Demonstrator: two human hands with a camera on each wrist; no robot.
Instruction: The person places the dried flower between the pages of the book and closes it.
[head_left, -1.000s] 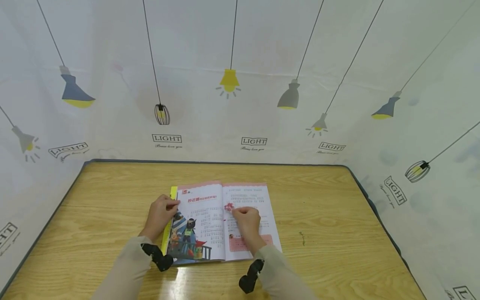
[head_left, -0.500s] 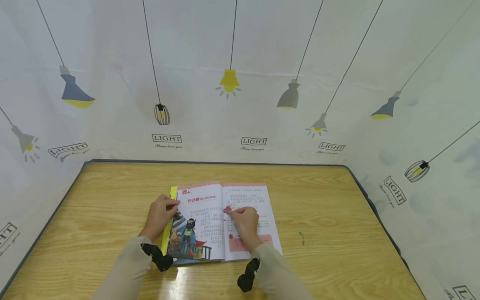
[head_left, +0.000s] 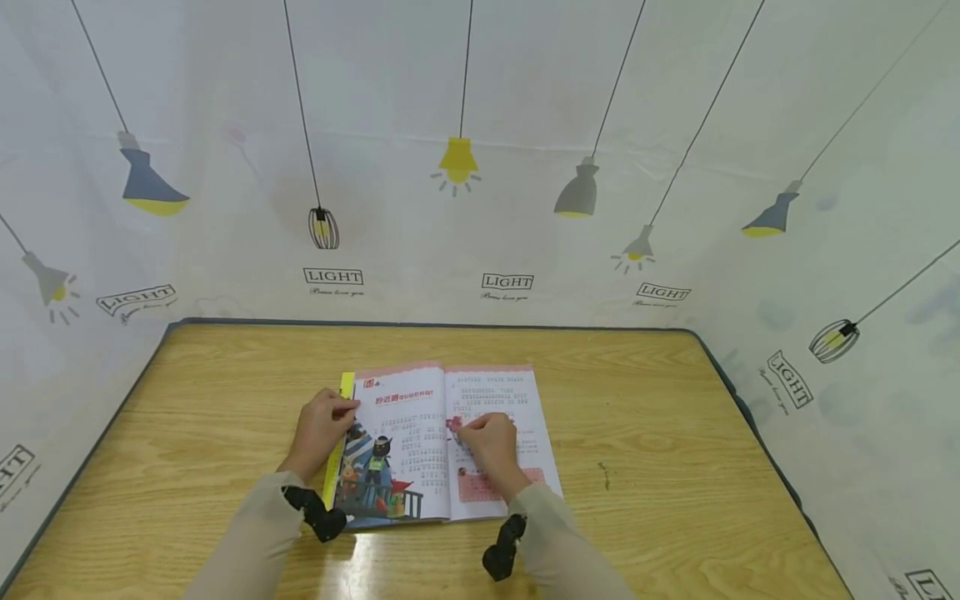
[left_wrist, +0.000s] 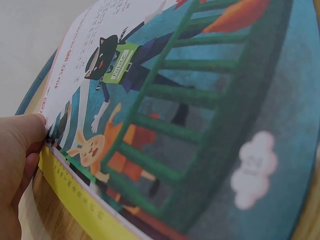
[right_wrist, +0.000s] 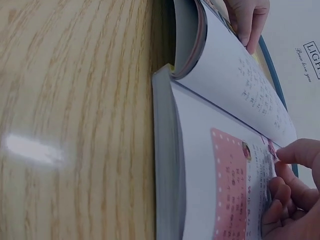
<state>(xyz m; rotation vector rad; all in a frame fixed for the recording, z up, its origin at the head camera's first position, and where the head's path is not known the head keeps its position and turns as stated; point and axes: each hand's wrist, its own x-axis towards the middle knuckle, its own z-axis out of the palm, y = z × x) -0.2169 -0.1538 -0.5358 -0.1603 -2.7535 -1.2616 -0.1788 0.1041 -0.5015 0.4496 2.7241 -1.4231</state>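
An open illustrated book (head_left: 420, 392) lies on the wooden table, its left page showing a cat in a police vest. At that page's outer edge, my left hand (head_left: 318, 429) pinches the left-hand pages between thumb and fingers; a yellow cover strip (left_wrist: 70, 200) shows beneath. My right hand (head_left: 491, 450) is over the right page, close to the centre fold. Between its thumb and forefinger is a small pink flower-shaped piece (head_left: 453, 423), partly covered by the fingertips. In the right wrist view, the right hand (right_wrist: 297, 195) has its other fingers curled against the page.
The wooden table (head_left: 660, 433) has a dark edge and a small dark mark (head_left: 603, 477) right of the book. A white wall covering (head_left: 390, 167) printed with lamps surrounds its back and sides. Black straps (head_left: 315, 512) circle both wrists.
My right hand has shifted slightly left with the pink flower-shaped piece, bringing it closer to the book's centre fold. The left hand and the book have stayed in place.
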